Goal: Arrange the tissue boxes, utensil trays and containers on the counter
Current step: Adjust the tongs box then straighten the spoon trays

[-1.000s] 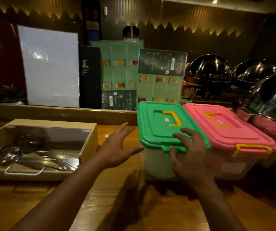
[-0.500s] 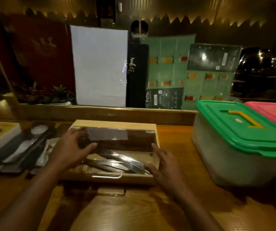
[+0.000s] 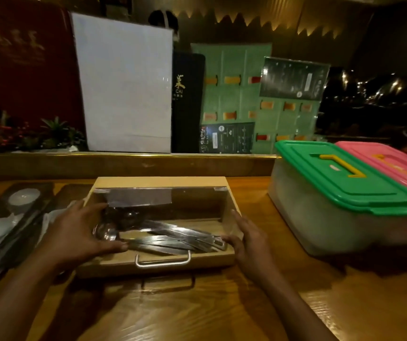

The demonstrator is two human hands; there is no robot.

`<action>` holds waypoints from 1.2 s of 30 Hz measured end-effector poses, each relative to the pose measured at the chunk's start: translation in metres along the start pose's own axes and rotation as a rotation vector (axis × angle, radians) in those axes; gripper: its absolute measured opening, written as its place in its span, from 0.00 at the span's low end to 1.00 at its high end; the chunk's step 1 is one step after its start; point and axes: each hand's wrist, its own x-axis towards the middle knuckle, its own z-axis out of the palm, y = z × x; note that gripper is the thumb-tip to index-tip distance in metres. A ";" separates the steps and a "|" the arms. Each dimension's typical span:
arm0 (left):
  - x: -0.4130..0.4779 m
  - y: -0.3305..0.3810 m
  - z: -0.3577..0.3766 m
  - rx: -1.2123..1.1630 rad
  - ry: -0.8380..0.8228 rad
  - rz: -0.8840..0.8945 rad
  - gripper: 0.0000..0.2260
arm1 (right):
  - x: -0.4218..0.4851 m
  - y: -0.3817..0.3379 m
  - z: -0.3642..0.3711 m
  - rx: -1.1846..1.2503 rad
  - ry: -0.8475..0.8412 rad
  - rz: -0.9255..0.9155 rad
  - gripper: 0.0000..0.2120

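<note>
1. Resting on the wooden counter [image 3: 197, 313] at its middle is a shallow wooden utensil tray [image 3: 159, 260] with a clear lid and a metal handle [image 3: 163, 261] on its near wall; both hands are on it.
2. The left hand [image 3: 74, 236] lies over the tray's left edge, fingers spread and the thumb reaching across the clear lid near the front. It presses on the tray and does not close around anything.
3. The right hand [image 3: 249, 238] is set flat against the tray's right wall, fingers straight and together, the thumb curled at the near right corner.
4. Inside the tray lie steel ladles and flat serving utensils [image 3: 173, 238], their handles pointing to the right.
5. To the right of the tray, apart from it, stands a translucent plastic container with a green lid [image 3: 345, 178] and a yellow handle. Just beyond it, and seemingly touching, is a similar container with a pink lid [image 3: 389, 159].
6. Left of the tray, dark trays holding white spoons [image 3: 5, 225] lie on the counter.
7. Behind the counter's raised ledge stand a white board [image 3: 123, 82] and green menu cards [image 3: 242, 99].
</note>
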 end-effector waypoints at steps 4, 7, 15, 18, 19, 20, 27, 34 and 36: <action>0.002 0.006 0.014 -0.050 0.049 0.026 0.49 | 0.004 0.009 -0.011 0.044 0.045 0.049 0.29; 0.012 0.010 0.025 -0.015 0.057 0.086 0.49 | 0.006 0.020 -0.021 0.071 0.073 0.100 0.29; 0.033 0.051 0.072 -0.046 0.038 0.216 0.52 | 0.011 0.056 -0.061 -0.024 0.222 0.171 0.29; 0.038 0.067 0.092 -0.034 0.035 0.234 0.50 | 0.012 0.067 -0.076 -0.229 0.306 0.082 0.25; 0.040 0.071 0.097 -0.018 0.038 0.237 0.50 | 0.013 0.074 -0.079 -0.305 0.320 0.059 0.25; 0.041 0.075 0.102 -0.005 0.042 0.243 0.50 | 0.014 0.080 -0.081 -0.377 0.331 0.042 0.25; 0.045 0.095 0.121 0.024 0.062 0.253 0.51 | 0.020 0.096 -0.097 -0.594 0.406 0.000 0.21; 0.048 0.101 0.131 0.019 0.057 0.227 0.54 | 0.025 0.109 -0.100 -0.664 0.403 0.011 0.21; 0.048 0.101 0.133 0.012 0.054 0.222 0.54 | 0.025 0.110 -0.100 -0.671 0.417 0.004 0.20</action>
